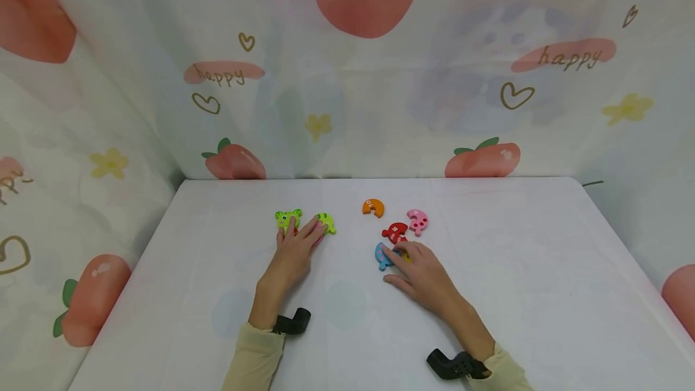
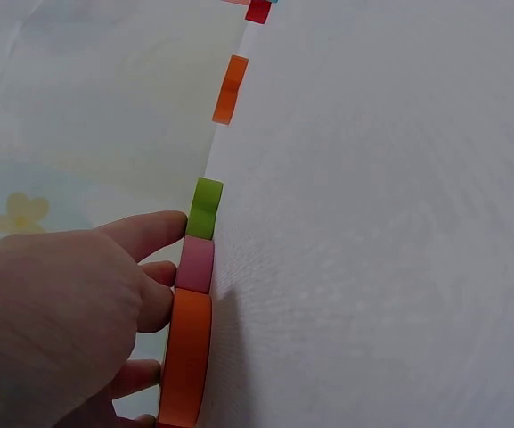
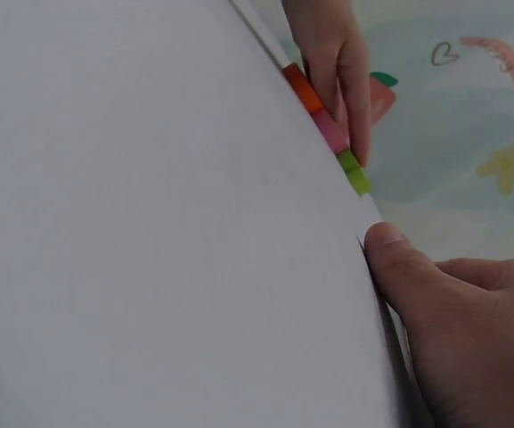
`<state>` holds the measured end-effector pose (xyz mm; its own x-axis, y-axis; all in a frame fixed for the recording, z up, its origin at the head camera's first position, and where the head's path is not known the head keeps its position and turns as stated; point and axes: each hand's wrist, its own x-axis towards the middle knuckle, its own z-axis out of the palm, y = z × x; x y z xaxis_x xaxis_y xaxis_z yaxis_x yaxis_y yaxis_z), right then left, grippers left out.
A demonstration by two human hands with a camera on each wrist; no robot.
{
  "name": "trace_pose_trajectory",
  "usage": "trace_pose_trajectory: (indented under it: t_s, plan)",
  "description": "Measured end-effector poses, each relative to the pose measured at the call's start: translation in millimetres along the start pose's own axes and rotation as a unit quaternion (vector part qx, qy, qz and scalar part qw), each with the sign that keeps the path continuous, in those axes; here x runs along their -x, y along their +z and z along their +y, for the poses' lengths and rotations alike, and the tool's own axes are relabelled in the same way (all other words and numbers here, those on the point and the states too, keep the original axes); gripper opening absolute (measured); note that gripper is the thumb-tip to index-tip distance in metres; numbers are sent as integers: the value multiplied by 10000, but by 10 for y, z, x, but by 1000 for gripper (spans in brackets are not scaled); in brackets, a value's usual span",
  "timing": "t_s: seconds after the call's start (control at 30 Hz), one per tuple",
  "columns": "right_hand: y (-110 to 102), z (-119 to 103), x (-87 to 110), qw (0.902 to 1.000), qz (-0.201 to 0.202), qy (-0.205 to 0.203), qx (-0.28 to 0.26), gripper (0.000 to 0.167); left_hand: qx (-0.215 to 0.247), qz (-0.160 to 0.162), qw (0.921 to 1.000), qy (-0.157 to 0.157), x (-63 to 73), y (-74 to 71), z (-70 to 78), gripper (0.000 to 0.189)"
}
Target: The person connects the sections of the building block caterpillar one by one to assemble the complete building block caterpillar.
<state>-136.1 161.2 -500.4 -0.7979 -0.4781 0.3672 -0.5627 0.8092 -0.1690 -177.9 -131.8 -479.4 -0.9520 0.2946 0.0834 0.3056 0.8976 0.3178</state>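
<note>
- Right sleeve [image 1: 502, 373], behind the right fingers.
- Right hand [image 1: 429, 279]: fingers loosely extended, thumb apart, index tip at the blue piece [image 1: 382, 257]; yellow piece [image 1: 407, 256] partly hidden under the other fingers.
- Red piece [image 1: 395, 232] just beyond those fingers; spotted piece [image 1: 418, 221] and orange piece [image 1: 373, 207] farther out.
- Left hand [image 1: 292, 259]: fingers spread, touching the green face [image 1: 285, 219], arched green piece [image 1: 329, 222] and pink block [image 2: 196, 264].
</note>
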Motion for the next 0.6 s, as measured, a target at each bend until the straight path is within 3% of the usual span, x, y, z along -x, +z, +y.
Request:
trace_pose_trajectory:
  t_s: [0.2,0.33,0.6]
  plan:
    - [36,-58,-24,9992,201,314,-113,51,-22,-40,10000,-28,-4,6,-1,44]
    - [53,-59,-23,9986,357,216,-320,48,-41,-84,9999,-74,-5,21,-10,45]
    - [34,-58,-12,9979,69,0,-646,47,11,-18,10000,-55,-12,32,-16,44]
